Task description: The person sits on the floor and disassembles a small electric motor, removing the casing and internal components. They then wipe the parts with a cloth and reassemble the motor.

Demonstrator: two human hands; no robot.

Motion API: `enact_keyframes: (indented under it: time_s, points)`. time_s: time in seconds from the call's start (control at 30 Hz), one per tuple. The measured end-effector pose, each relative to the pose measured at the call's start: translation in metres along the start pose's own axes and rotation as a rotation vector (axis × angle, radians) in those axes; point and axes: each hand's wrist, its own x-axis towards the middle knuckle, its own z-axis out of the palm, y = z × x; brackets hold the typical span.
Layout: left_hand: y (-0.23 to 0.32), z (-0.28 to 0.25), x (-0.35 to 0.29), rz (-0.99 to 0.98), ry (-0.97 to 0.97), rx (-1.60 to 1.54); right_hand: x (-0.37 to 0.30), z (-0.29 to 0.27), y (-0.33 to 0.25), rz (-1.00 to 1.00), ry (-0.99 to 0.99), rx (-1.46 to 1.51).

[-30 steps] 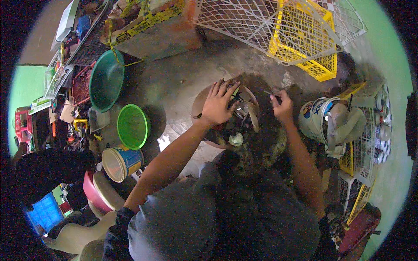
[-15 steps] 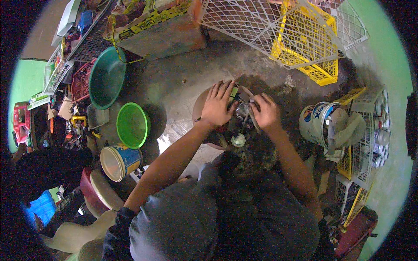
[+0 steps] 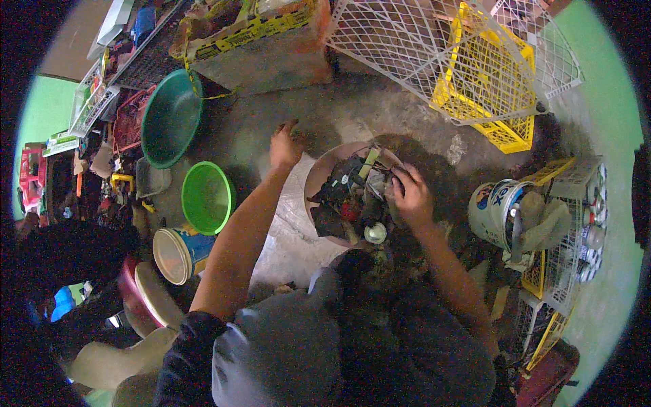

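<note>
Reaching out over the floor [image 3: 380, 115], the left hand [image 3: 285, 146] is spread flat and empty, fingers pressed on bare concrete just beyond the bowl [image 3: 319, 178]. That bowl of dark scrap parts [image 3: 342, 200] sits between the two arms, to the right of the left hand and nearer the body. The right hand [image 3: 410, 193] is much closer: it rests on the bowl's right edge, fingers curled down among the parts, though what they pinch is hidden. A green basin [image 3: 207, 197] stands well apart to the left.
</note>
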Motion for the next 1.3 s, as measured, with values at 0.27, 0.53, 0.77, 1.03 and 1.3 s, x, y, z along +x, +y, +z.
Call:
enact_keyframes:
  time_s: [0.27,0.53,0.77,1.03,1.3]
  points:
    - [-0.036,0.036,0.003,-0.065,-0.013,0.046,0.001,-0.006,-0.011,0.089,-0.038,0.039]
    - [0.094,-0.035,-0.059,0.277,0.039,-0.653,-0.001,0.002,-0.001,-0.020,0.036,0.013]
    - [0.126,-0.032,-0.094,0.540,-0.148,-0.187,-0.002,0.000,0.000,-0.050,0.071,0.062]
    - [0.057,-0.026,-0.122,-0.085,0.032,-0.417,-0.023,-0.007,0.013,0.332,0.136,0.173]
    - [0.028,0.005,-0.133,-0.133,-0.252,-0.659,-0.038,-0.013,0.027,0.214,-0.133,0.274]
